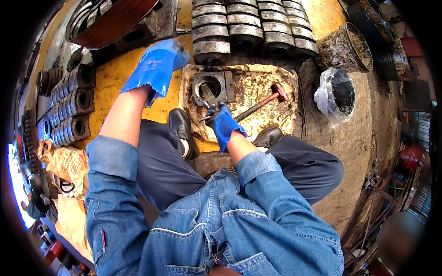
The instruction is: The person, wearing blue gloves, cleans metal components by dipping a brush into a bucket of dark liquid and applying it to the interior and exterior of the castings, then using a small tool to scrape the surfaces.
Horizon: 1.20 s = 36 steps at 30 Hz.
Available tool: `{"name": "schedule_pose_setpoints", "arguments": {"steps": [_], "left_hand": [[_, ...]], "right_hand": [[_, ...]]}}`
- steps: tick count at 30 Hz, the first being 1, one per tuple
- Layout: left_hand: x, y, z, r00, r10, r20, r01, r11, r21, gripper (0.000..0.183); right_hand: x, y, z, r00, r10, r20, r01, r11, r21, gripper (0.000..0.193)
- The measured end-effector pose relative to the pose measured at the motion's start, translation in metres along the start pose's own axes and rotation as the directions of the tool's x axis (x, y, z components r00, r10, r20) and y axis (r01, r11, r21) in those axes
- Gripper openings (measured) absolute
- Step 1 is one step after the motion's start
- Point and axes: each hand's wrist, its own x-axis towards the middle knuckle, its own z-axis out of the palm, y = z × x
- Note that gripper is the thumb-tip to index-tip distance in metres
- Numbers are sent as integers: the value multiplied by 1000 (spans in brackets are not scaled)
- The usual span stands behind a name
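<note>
My left hand, in a blue rubber glove with a ragged cuff, reaches forward over the yellow surface. It is beside the stacked metal blocks, and its fingers are blurred. My right hand, gloved the same way, is closed around a dark metal tool with thin rods sticking out; its exact kind is unclear. Just beyond that hand, a square metal housing with a round bore lies on a stained, light-coloured pad. A hammer with a red head rests on the pad, right of my right hand.
Rows of metal blocks stand ahead, and more ring-shaped housings are stacked at left. A grimy bucket lies tipped at far right, near a plastic-lined container. My shoes flank the pad's near edge. Paper sacks are at left.
</note>
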Motion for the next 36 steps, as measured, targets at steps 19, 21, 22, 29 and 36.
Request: {"name": "schedule_pose_setpoints", "arguments": {"steps": [19, 21, 22, 29, 36], "left_hand": [[-37, -7, -30, 978, -210, 9, 209, 978, 25, 35], [-11, 12, -2, 995, -102, 15, 103, 993, -54, 36], [-7, 11, 3, 996, -85, 6, 85, 993, -87, 36], [-24, 0, -19, 991, -120, 52, 123, 990, -62, 36], [-14, -5, -12, 999, -20, 39, 25, 992, -125, 36]], "right_hand": [[-158, -296, -11, 289, -939, -188, 573, 327, -752, 42], [-155, -409, -81, -31, -997, -70, 84, 68, -994, 46], [-149, -448, -98, -144, -990, 2, 208, -32, -978, 44], [-119, -386, -41, 131, -938, 322, -489, -344, -801, 32], [-169, -366, -41, 324, -591, 738, -370, -798, -476, 22]]}}
